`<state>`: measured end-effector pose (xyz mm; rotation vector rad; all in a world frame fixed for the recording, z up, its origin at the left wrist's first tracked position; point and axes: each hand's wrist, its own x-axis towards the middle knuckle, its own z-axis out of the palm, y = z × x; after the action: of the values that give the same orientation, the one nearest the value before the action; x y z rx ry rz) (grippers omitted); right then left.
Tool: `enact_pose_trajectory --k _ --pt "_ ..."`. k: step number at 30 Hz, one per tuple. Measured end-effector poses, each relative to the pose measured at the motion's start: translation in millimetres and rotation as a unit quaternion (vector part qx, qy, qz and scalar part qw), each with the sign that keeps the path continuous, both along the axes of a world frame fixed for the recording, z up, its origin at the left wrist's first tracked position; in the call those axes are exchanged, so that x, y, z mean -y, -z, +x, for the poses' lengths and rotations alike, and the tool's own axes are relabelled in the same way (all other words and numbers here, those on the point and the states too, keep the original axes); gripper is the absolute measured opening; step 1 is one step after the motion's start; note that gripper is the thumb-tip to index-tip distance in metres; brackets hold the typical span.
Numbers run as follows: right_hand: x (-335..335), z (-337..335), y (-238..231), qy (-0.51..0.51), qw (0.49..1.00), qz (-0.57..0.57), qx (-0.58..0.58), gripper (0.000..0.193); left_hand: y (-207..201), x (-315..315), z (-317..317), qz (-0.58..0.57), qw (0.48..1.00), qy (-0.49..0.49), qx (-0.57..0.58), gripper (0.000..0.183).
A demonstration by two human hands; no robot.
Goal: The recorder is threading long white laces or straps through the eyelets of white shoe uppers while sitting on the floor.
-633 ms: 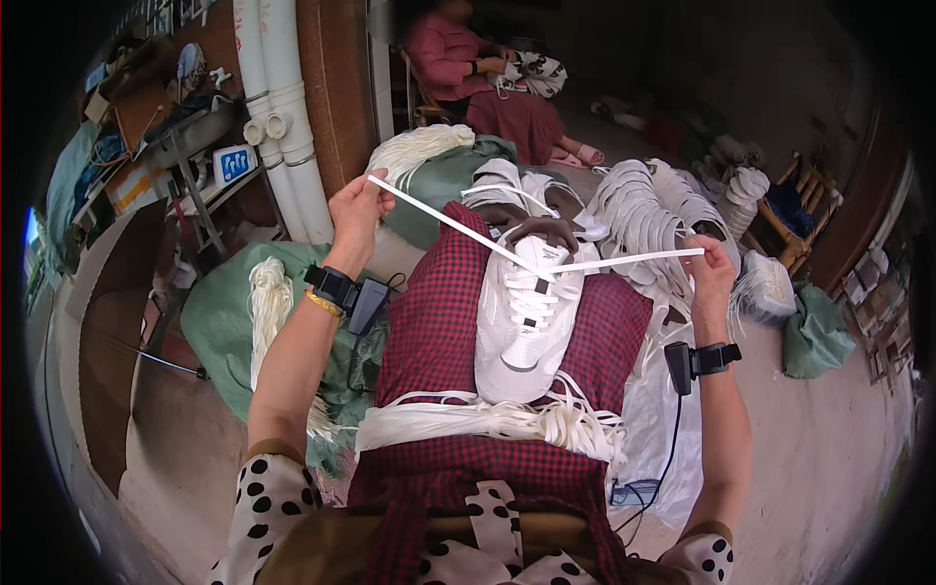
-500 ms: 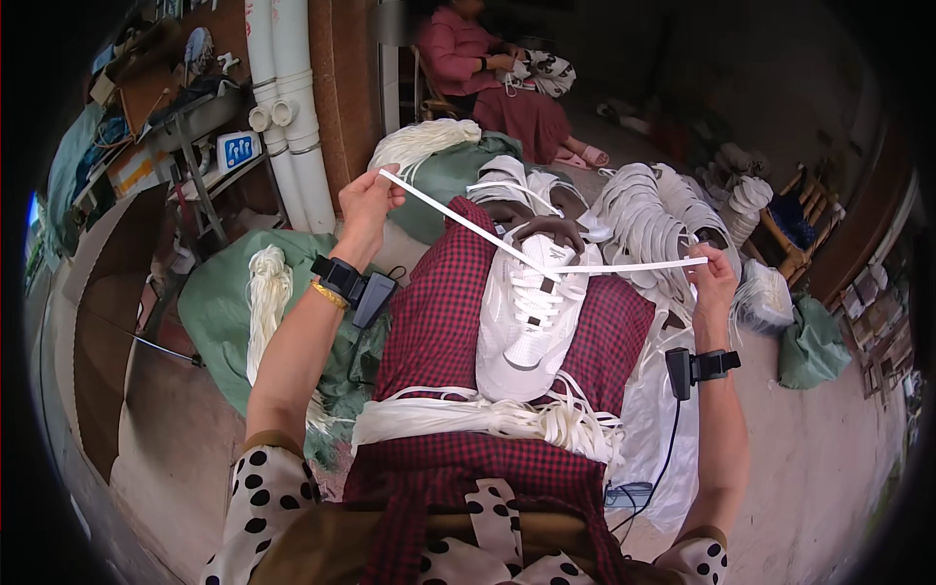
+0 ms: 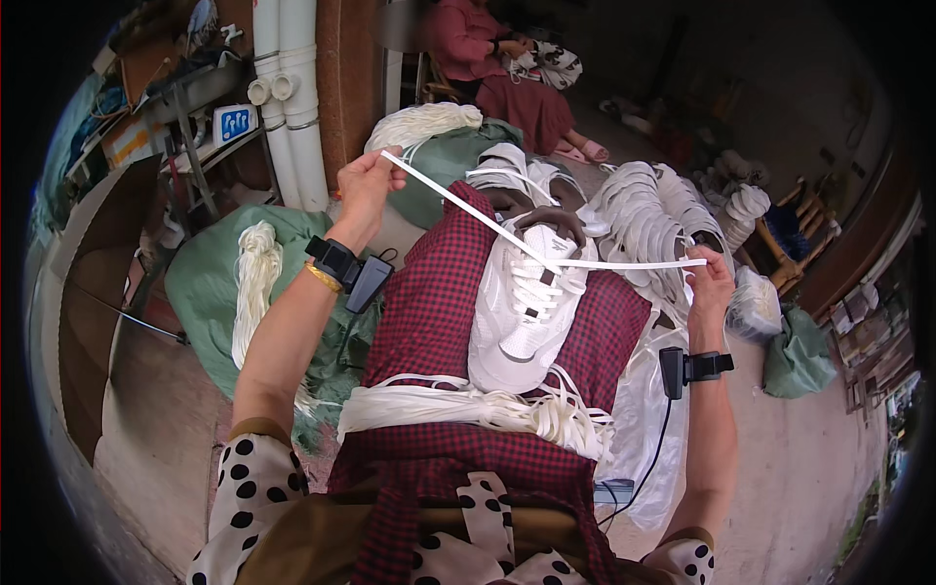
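A white sneaker with a brown collar lies on the red-and-black checked cloth over my lap, its toe toward me. White lace crosses its front in rows. Both lace ends run out from the upper eyelets, stretched taut into a wide V. My left hand pinches the tip of one shoelace end, up and to the left of the shoe. Off to the right, my right hand pinches the other end near its tip. A bundle of white laces lies across the cloth below the toe.
Rows of stacked pale shoes stand beyond on the right. Green sacks with lace bundles are at the left and back. Another person sits at the back handling a shoe. White pipes rise at the back left.
Both hands keep their pinch on the lace ends, which stay taut. The whole view has shifted slightly; the shoe and cloth appear a little lower and further left.
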<state>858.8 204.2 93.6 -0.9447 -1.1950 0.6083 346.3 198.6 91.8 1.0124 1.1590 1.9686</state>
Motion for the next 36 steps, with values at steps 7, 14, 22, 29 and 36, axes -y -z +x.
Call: enact_pose_trajectory --k 7,14,22,29,36 --pt "-0.9 0.3 2.0 0.018 1.0 -0.015 0.004 0.016 4.9 -2.3 -0.9 -0.009 1.0 -0.009 -0.003 0.02" --pt "28.1 -33.5 -15.1 -0.066 0.996 0.031 0.054 0.014 -9.0 21.6 9.8 0.032 0.998 0.026 -0.047 0.021" --pt "43.9 -119.6 -12.4 -0.188 0.963 -0.017 0.195 0.011 -11.0 38.0 69.6 0.031 0.975 0.201 -0.09 0.025" --pt "45.9 -124.8 1.1 -0.227 0.958 -0.053 0.17 0.007 8.5 44.5 104.5 -0.031 0.941 0.322 -0.1 0.024" --pt "49.7 -130.8 1.3 -0.184 0.961 -0.04 0.2 0.007 15.9 49.9 104.3 -0.031 0.942 0.305 -0.139 0.022"
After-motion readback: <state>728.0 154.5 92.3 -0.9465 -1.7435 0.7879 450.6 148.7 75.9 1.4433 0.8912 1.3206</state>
